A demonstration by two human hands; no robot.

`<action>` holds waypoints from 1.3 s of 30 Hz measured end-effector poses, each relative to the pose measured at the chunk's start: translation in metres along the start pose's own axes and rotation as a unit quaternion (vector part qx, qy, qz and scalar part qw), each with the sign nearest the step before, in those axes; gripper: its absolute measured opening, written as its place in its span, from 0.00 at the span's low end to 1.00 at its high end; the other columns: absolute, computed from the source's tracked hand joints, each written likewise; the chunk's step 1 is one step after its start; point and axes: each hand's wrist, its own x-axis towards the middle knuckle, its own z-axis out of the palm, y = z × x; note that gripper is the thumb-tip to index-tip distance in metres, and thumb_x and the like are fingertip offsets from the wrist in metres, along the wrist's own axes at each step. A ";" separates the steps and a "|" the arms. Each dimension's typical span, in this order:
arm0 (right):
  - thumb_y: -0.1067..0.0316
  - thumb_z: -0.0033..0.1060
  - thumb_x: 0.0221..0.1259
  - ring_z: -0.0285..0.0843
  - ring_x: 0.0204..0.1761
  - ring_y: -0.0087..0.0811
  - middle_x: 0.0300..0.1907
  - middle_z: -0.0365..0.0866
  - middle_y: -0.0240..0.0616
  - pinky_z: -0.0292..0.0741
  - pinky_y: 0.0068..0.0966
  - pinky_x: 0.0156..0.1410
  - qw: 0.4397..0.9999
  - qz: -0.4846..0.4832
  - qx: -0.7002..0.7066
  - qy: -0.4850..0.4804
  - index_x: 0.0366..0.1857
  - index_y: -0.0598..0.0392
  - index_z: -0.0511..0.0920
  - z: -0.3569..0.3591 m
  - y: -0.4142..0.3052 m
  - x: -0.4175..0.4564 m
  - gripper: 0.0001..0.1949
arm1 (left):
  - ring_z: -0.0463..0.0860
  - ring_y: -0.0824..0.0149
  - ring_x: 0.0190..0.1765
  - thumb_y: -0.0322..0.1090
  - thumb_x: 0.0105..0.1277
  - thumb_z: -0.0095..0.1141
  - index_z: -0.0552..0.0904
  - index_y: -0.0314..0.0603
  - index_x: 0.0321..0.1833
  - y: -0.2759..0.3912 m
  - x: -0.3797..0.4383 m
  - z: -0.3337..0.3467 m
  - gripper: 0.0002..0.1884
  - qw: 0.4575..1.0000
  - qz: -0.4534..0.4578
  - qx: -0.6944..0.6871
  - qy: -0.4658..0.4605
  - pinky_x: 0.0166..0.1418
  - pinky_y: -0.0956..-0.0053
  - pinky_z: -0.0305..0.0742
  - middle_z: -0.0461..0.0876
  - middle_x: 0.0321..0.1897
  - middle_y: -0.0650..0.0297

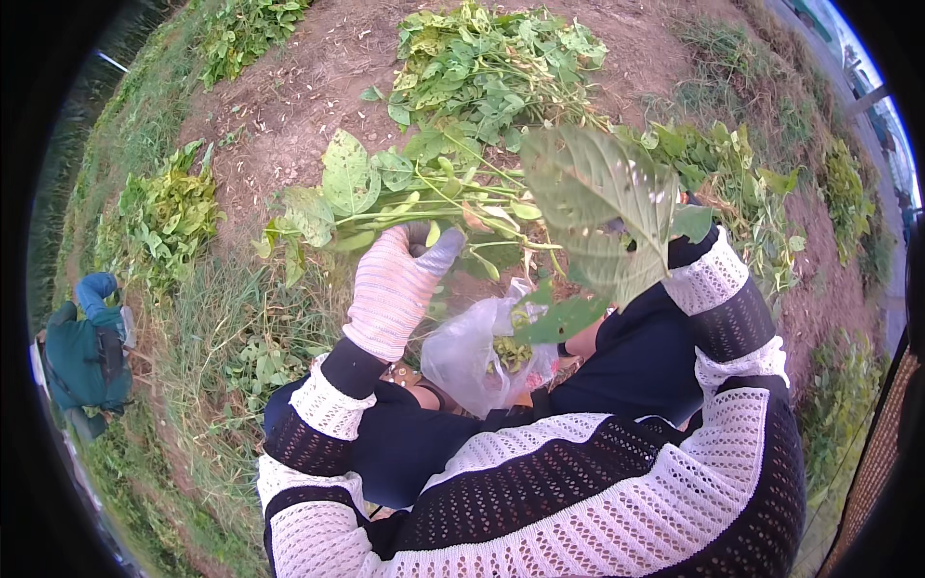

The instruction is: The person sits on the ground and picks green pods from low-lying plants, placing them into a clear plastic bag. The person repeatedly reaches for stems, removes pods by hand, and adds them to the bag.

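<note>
My left hand [405,278], in a striped knit glove, has its thumb and fingers closed at the near side of a soybean plant [448,206]. Green pods [526,210] hang along its stems, and one small pod [433,233] pokes up by the thumb. A large, hole-pocked leaf [600,209] covers most of my right hand; its dark cuff [694,249] shows at the leaf's right edge, and its grip is hidden. Between my legs, below the plant, a clear plastic bag [462,354] stands partly open with green pods [513,352] inside.
Cut leafy plants lie in a heap [491,65] ahead, with another pile [730,188] to the right and one [170,217] to the left. Grass and weeds [217,339] grow at the left. Further left, a person in green [87,354] bends over.
</note>
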 end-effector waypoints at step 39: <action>0.36 0.75 0.53 0.86 0.34 0.45 0.31 0.85 0.45 0.79 0.34 0.41 0.870 -0.081 -0.470 0.127 0.47 0.54 0.86 -0.001 -0.035 -0.003 0.30 | 0.82 0.65 0.29 0.40 0.73 0.65 0.87 0.34 0.40 -0.015 0.026 -0.014 0.13 0.945 0.189 0.266 0.004 0.34 0.70 0.73 0.85 0.26 0.60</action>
